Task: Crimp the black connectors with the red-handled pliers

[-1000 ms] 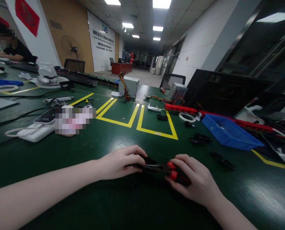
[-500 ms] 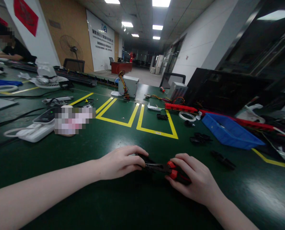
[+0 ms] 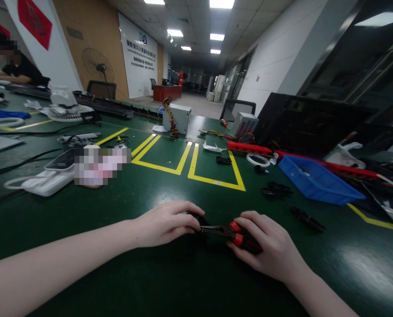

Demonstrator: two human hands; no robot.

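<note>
Electronics assembly workshop in a large open hall. Long workbench (image 3: 84, 207) covered in green mat, with work zones marked off in yellow tape (image 3: 212, 180). Blue parts bin (image 3: 315, 185); black connectors (image 3: 275, 190) loose on the mat; metal power supply box (image 3: 179, 118) trailing coloured wires; open black computer case (image 3: 308, 127); roll of white tape (image 3: 258, 160); red-handled pliers (image 3: 236, 235). White power strip (image 3: 47, 182) and cables at left. Pedestal fan (image 3: 96, 66) by the wall, ceiling light panels (image 3: 222, 4) overhead. Second person (image 3: 21, 72) seated at the far end.
</note>
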